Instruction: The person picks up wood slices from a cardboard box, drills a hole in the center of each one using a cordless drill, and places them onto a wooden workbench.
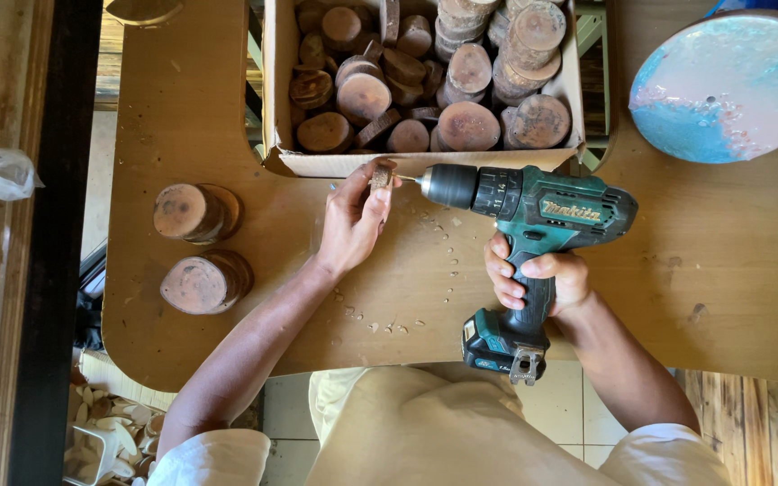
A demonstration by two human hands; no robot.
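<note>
Wood piece (382,175), small and perhaps a slice seen edge-on, sits pinched in the left hand (350,225) against the bit of one teal drill (524,225), whose grip the right hand (538,281) wraps closed. Chips (389,315) dot the table (722,270). Beyond: two slice stacks (198,247), one box (299,108) of slices, one blue-pink disc (731,85).

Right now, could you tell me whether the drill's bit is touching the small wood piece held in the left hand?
Touching. The head view shows the cordless drill with its bit tip meeting the small wood piece pinched by the left hand, no gap visible.
</note>
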